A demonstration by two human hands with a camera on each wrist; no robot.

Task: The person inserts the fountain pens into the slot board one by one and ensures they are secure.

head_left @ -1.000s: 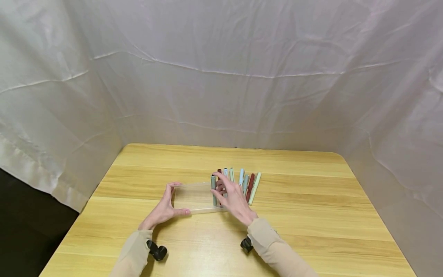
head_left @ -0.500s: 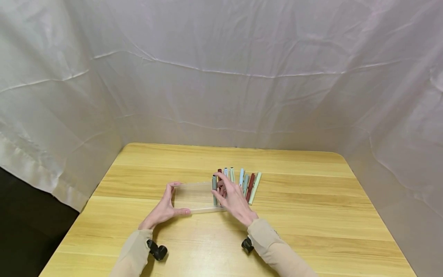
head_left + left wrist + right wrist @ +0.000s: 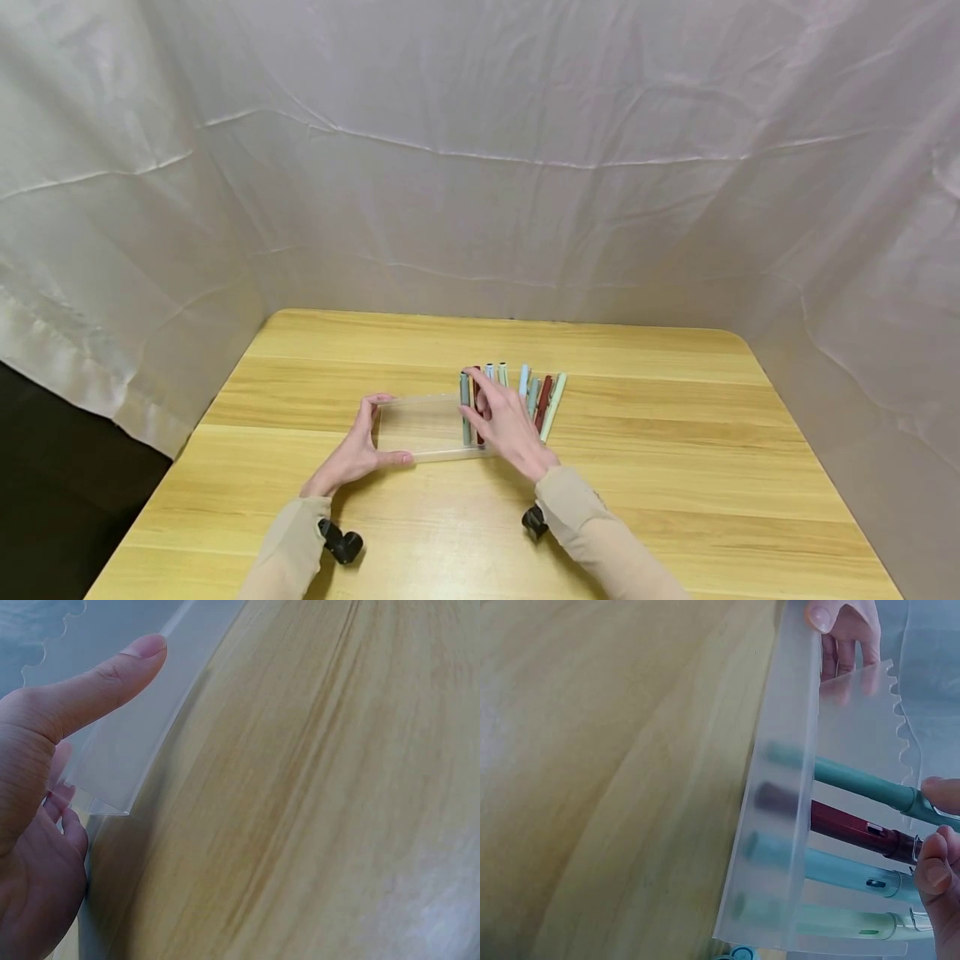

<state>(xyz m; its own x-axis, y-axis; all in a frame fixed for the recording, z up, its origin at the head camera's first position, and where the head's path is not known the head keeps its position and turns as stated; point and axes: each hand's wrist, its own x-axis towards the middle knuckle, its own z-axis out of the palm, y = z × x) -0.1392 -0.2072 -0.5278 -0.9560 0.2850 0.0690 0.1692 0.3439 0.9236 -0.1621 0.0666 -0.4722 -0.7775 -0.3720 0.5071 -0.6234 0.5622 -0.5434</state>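
Note:
My left hand [image 3: 358,450] grips the left end of a clear plastic pen tray [image 3: 442,457], thumb on the near wall in the left wrist view. A dark green pen [image 3: 862,784] lies across the tray's near wall side, its cap end pinched by my right hand [image 3: 510,425]. To its right, a maroon pen [image 3: 847,825], a light blue pen [image 3: 840,874] and a pale green pen [image 3: 840,920] sit side by side in the tray. Curled right fingers come close to the maroon pen's clip; contact is unclear. My palm partly hides these pens in the head view.
Right of the tray, on the wooden table [image 3: 675,450], lie a light blue pen [image 3: 523,379], a teal pen [image 3: 532,398], another maroon pen [image 3: 543,404] and another pale green pen [image 3: 553,408]. Pale curtains [image 3: 510,208] surround the table's back and sides.
The dark green pen has shifted slightly right and away from me, nearer the maroon one. My right index finger has moved up at its cap end. The left hand holds still.

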